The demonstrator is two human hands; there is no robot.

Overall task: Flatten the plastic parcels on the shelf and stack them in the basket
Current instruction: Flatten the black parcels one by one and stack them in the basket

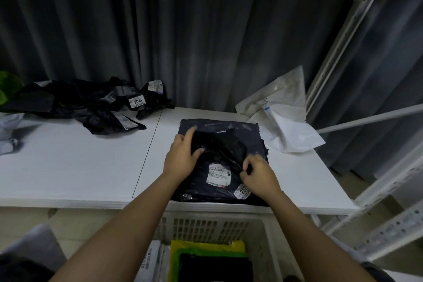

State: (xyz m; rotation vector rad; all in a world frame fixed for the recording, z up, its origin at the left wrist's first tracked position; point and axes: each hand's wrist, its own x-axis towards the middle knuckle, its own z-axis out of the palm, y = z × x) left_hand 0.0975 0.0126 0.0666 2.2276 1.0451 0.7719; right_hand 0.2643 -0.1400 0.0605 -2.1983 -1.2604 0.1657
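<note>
Plastic, thin and glossy black, makes up the crumpled parcel (pixel 219 144) under both hands; it lies on top of a larger, flat, dark navy mailer bag (pixel 219 126) near the front edge of the white shelf (pixel 68 167). The shelf board is smooth and matt, with a fine seam running across it from back to front. A rectangular white shipping label (pixel 219 174) with small print sits on the dark plastic between the wrists, and a second label (pixel 243 191) shows at the lower right corner, partly under the right wrist.

The left hand (pixel 183 155) rests on the wrinkled black film with fingers curled over a fold and thumb pressed against it. The right hand (pixel 257 173) pinches a ridge of the same film between thumb and fingertips.

At the back left lies a loose heap of creased black and grey poly bags (pixel 91 105), one with a label reading 2018. At the back right, soft white mailer bags (pixel 281 119) lean against the grey curtain (pixel 160 41) and the perforated white metal upright (pixel 338 52).

Below the shelf edge stands a white plastic basket (pixel 206 224) with slotted walls. Inside it lie flat parcels: a black one (pixel 215 268) on green and yellow sheets, and white ones with printed text beside them on the left.
</note>
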